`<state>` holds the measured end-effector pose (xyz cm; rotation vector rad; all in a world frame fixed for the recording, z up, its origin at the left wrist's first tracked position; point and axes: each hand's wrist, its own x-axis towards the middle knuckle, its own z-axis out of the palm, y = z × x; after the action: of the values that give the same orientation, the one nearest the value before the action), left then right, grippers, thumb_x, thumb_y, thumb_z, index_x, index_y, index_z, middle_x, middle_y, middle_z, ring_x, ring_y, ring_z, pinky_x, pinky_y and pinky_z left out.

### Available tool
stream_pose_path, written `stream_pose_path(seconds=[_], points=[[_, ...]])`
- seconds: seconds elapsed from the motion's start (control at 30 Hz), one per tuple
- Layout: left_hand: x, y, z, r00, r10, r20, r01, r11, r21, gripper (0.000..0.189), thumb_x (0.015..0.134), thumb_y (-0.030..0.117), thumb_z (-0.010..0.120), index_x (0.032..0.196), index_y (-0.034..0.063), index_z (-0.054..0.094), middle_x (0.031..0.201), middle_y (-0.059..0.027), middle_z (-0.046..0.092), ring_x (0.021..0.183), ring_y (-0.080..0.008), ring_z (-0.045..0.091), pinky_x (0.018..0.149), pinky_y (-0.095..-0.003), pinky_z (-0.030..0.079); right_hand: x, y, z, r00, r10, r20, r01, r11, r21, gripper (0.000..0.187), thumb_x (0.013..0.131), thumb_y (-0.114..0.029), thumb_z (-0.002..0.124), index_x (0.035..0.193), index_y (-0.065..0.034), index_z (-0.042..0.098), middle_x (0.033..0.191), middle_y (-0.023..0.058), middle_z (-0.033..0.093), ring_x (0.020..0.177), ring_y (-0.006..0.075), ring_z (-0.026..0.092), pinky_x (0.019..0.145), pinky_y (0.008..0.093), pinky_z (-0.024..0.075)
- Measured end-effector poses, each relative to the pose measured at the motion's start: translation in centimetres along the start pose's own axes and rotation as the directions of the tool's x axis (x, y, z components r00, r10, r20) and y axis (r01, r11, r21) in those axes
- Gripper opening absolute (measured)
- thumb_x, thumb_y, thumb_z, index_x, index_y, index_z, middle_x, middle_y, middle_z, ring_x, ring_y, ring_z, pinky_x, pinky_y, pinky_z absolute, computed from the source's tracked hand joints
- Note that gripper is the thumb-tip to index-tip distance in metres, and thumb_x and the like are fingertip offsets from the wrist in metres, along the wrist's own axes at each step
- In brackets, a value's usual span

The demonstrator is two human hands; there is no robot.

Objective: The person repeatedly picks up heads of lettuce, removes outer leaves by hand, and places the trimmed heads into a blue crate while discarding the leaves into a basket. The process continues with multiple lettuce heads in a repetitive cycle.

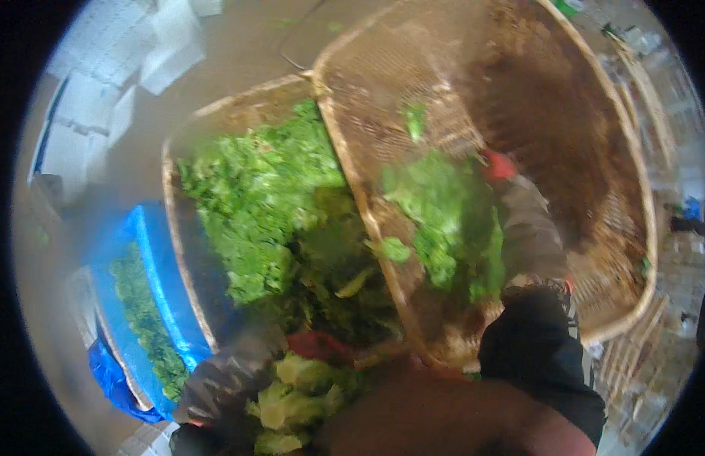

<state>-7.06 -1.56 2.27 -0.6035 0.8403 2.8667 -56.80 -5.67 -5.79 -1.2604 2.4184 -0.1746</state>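
Note:
My right hand (499, 164), in a red glove, reaches into the large brown woven basket (549, 108), beside a pile of leafy lettuce (438, 199). Something small and thin shows at its fingertips, too blurred to name. Close to my body, my left hand (320, 345) in a dark red glove lies low, at the near edge of a second basket (178, 222). Its fingers are in shadow, so what they hold is unclear. Bright green leaves (261, 199) fill much of that second basket, with darker, shaded leaves at the near side. Pale trimmed leaves (298, 393) lie just below my left hand.
A blue-lined container (153, 273) with green leaves stands at the left. White foam boxes (96, 85) are stacked at the upper left on a wet brown floor (244, 45). Wooden slats (643, 102) and clutter line the right side. A loose leaf (414, 121) lies in the large basket.

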Motion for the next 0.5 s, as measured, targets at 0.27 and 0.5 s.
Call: stream_pose_path(seconds=[0.27,0.5], points=[[1.6,0.7,-0.2,0.993,-0.083,0.088,0.091,0.991,-0.093,0.069,0.093,0.042,0.061,0.149,0.0131,0.033,0.143,-0.0161,0.048,0.132,-0.0287,0.046,0.105,-0.0422,0.043,-1.7,2.8,6.8,0.975,-0.187,-0.120,0.187,0.982,-0.015,0.060,0.077,-0.022,0.078,0.131,-0.0101,0.053,0.124,0.0207,0.060,0.112,0.0370,0.060,0.094,0.0444,0.0492],[3.8,2.3,0.7,0.988,-0.003,0.152,0.020,0.993,-0.116,0.081,0.092,0.051,0.062,0.155,0.0183,0.023,0.148,-0.0150,0.043,0.137,-0.0304,0.041,0.105,-0.0457,0.044,-20.8,-13.5,-10.0,0.857,-0.399,-0.325,0.409,0.912,-0.040,0.036,0.069,-0.015,0.078,0.099,-0.0083,0.061,0.095,0.0119,0.061,0.087,0.0346,0.061,0.069,0.0438,0.0504]])
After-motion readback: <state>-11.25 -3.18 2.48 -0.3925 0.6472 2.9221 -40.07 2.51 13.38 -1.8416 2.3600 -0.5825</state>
